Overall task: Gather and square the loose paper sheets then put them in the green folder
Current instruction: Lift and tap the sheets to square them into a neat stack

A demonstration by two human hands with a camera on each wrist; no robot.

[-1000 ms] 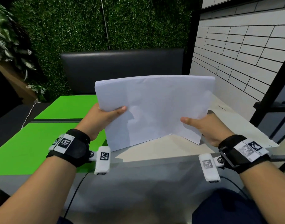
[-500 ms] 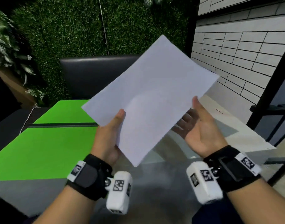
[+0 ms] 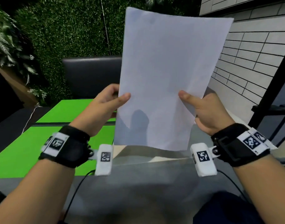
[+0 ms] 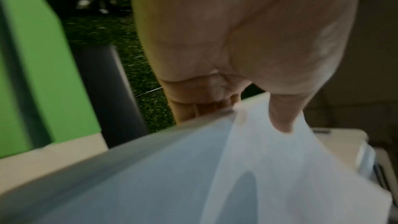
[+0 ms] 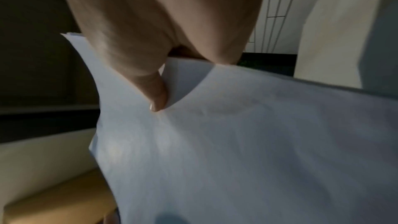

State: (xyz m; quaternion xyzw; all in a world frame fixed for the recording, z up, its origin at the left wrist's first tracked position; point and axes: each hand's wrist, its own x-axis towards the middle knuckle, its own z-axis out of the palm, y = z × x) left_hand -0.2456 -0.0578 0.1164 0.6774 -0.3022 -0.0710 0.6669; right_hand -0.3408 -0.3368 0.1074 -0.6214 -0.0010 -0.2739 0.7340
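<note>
A wall of artificial greenery (image 3: pixel 61 38) and a white tiled wall (image 3: pixel 255 50) back a grey table (image 3: pixel 138 183), with a dark padded seat back (image 3: pixel 91 73) beyond it. The green folder (image 3: pixel 19 152) lies open and flat on the table's left side. Both forearms reach forward over the table, wrists raised, each wearing a black strap with printed markers. The paper sheets (image 3: pixel 167 75) stand upright in portrait, lifted above the table between the hands. The left hand (image 3: pixel 106 104) pinches the stack's left edge, thumb on the near face and fingers curled behind. The right hand (image 3: pixel 204 110) grips the right edge likewise, its thumb pressed flat on the front and the fingers hidden behind the paper.
</note>
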